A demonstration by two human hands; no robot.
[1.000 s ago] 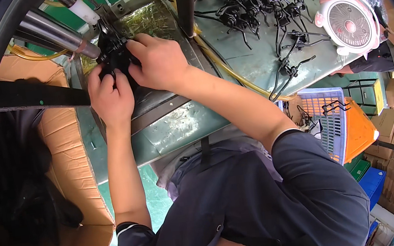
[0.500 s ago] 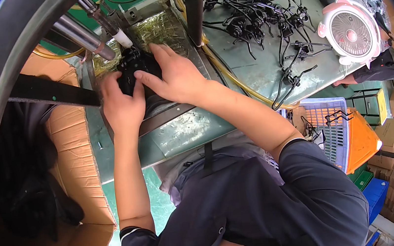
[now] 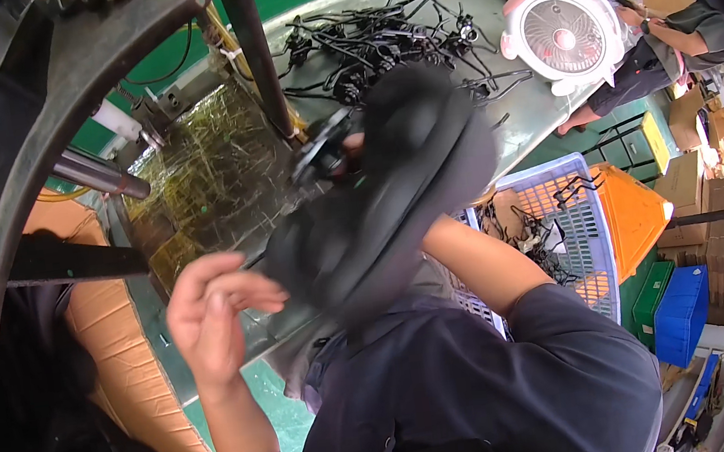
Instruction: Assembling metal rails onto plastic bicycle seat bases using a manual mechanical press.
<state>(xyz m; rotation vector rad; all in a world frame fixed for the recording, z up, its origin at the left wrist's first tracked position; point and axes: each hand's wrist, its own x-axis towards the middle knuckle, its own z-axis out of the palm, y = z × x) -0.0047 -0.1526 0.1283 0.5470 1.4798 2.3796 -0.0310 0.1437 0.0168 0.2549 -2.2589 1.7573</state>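
A black bicycle saddle (image 3: 378, 206) is held up in front of me, tilted and blurred by motion. A dark metal clamp (image 3: 322, 151) shows along its far left side. My right hand (image 3: 354, 146) grips the saddle from beyond; only a bit of its fingers shows, the rest being hidden behind the saddle. Close to the saddle's left end, my left hand (image 3: 220, 313) is open with its fingers loosely bent, holding nothing. Beyond my left hand lies the press's flat bed (image 3: 208, 168), covered in scuffed yellowish tape, with a metal rod (image 3: 104, 175) above its left side.
Black wire saddle rails with clamps (image 3: 392, 35) are heaped on the green table. A pink-and-white fan (image 3: 563, 33) stands on the right. An open cardboard box (image 3: 136, 347) with black items is at left; a blue-grey basket (image 3: 578, 234) at right. Another person (image 3: 668, 48) works farther off.
The saddle has come off the press bed, up and toward me in my right hand. My left hand has let go of it and drawn back. The view has shifted to the right.
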